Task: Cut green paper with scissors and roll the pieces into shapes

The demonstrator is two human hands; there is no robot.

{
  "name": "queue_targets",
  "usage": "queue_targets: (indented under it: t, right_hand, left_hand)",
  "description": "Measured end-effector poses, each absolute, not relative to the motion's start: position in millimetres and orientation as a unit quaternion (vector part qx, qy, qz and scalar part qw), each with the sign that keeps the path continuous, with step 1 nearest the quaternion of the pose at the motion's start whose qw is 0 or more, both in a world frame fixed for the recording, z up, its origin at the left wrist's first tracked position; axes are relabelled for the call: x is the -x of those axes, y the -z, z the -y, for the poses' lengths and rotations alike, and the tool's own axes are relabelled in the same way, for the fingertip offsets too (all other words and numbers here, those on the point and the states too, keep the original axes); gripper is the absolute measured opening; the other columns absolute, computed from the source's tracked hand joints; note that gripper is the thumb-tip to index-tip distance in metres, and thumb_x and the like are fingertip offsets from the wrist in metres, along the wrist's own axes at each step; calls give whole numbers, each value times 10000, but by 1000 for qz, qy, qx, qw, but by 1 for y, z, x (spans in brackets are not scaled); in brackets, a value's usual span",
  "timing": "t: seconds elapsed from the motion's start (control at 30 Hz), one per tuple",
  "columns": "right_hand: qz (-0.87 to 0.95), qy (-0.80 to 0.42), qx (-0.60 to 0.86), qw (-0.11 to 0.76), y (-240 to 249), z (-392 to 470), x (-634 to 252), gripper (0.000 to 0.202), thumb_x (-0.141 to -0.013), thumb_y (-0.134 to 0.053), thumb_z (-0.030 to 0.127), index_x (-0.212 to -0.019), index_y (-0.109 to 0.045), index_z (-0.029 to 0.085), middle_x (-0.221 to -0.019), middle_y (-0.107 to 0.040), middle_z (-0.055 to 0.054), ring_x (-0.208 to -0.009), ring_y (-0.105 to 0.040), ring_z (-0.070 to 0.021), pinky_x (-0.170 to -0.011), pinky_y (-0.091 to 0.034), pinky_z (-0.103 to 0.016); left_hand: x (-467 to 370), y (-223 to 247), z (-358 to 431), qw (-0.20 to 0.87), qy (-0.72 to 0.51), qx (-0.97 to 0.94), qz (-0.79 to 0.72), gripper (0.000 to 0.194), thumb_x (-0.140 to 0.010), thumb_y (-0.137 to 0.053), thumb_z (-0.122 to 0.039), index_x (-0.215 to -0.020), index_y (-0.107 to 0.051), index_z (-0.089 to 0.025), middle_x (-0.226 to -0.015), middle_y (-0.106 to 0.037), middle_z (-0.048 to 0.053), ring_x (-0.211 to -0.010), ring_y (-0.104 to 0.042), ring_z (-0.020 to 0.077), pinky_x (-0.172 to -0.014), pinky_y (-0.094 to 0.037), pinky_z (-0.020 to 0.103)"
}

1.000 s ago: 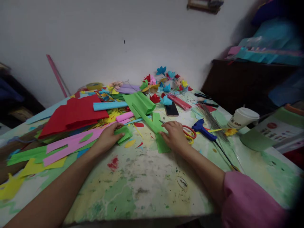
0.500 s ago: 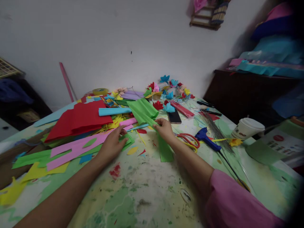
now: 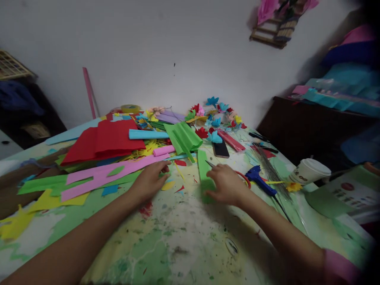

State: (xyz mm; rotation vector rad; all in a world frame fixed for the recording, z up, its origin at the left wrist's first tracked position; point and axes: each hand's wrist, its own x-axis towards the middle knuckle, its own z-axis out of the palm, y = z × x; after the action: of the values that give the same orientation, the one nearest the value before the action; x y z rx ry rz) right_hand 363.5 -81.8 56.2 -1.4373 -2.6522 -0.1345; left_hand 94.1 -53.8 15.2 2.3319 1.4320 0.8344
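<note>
My left hand (image 3: 151, 180) hangs over the end of the pink strips (image 3: 113, 174), its fingers loosely curled and apart, holding nothing. Over the scissors is my right hand (image 3: 224, 183), fingers spread; the red handle (image 3: 244, 179) shows behind it and the blade tip (image 3: 209, 163) pokes out to its left. Whether the fingers touch the scissors is unclear. A green paper strip (image 3: 204, 170) lies flat, partly beneath the right fingertips. Beyond both hands rests a larger sheet of green crepe paper (image 3: 182, 136).
Red paper (image 3: 113, 138) and a blue roll (image 3: 148, 135) lie at the left. Paper flowers (image 3: 214, 136) and a phone (image 3: 221, 149) are at the back. A blue glue gun (image 3: 259, 180), thin wires (image 3: 271, 170) and a white cup (image 3: 310, 171) stand or lie to the right.
My right hand has let go of the green crepe paper and moved right and nearer, over the scissors. The green sheet now lies on the pile. The view has shifted slightly.
</note>
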Motion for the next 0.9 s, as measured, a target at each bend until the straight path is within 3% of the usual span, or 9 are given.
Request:
queue_targets:
  t: [0.13,0.33,0.5,0.6,0.73,0.9]
  right_hand:
    - [909,30,416,-14,-54,118,-367,188,-702,-613,296,-835,-603,162,-852,-598,-84,-823,-513,-218,-745,-341,-319]
    - [916,110,386,-18,-38,100,-360,92,-759,-509,133,-730,-594,151,-721,-603,-65,-695,-498,-173,-646,-296,-310]
    - [876,211,388,197,-33,101,-336,169,-824,-462,122,-752,-613,148,-707,-607,-69,-705,-491,-178,-633,-309,-312]
    - [876,248,305,278,-30,119,-315,178,-844,-454,122,-763,-610,151,-685,-600,-55,-679,-474,-173,-626,-323,-318]
    - [897,249,226,287,-23,134,-301,181,-853,-454,102,-761,-601,154,-669,-598,-44,-677,-482,-166,-665,-366,-325]
    - [903,178,218,325,-14,129,-308,142,-857,-482,110,-900,-602,174,-805,-652,-49,-769,-518,-169,-711,-392,-326]
  left_hand:
    - [-104,-16,65,158,-267,-840,-446,327,-828,-458,-241,-1132,-546,-161,-969,-621,73,-905,-556,201,-828,-422,343]
    - [-111,-16,69,256,-276,-818,-434,262,-791,-521,-241,-1027,-609,-168,-876,-625,61,-824,-554,195,-773,-417,338]
    - [-122,-21,82,693,-341,-510,-378,327,-764,-621,-362,-1011,-592,-149,-952,-646,80,-864,-599,170,-792,-447,299]
    - [-131,-23,94,851,-302,-328,-277,338,-787,-596,-417,-942,-617,-118,-882,-656,77,-801,-614,152,-784,-471,290]
    - [-138,-22,101,860,-316,-288,-277,239,-740,-658,-205,-961,-636,-116,-814,-659,43,-691,-605,115,-664,-479,229]
    - [-136,-18,99,834,-337,-332,-286,330,-692,-676,-98,-1020,-636,-112,-920,-672,86,-836,-624,169,-776,-477,278]
